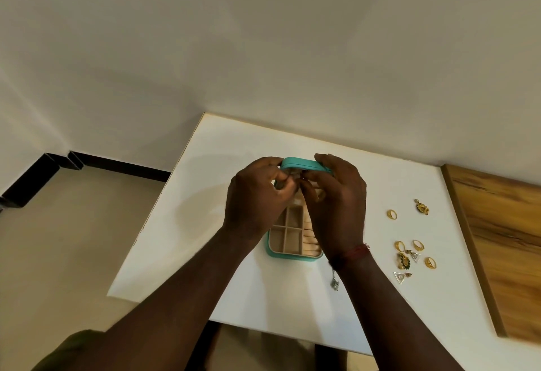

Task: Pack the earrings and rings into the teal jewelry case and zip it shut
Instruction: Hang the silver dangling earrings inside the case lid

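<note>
White matte table (205, 171) | teal case (298, 163) open, beige square compartments (292, 240) | left hand (257, 197), right hand (339, 206) pinch small earring (296, 176)

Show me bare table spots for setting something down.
Bare: the stretch between the teal case and the table's left edge, and the far strip behind its lid. Crowded: right of the case, rings and earrings up to the wooden board.

case (270, 250): far half hidden behind left hand (257, 195) and right hand (336, 200) | small piece (297, 176) pinched between their fingertips: too tiny to name | forearms (164, 312): cut off at bottom edge | wooden board (503, 247): runs off right edge | trinket (334, 282) by right wrist: unreadable
</note>
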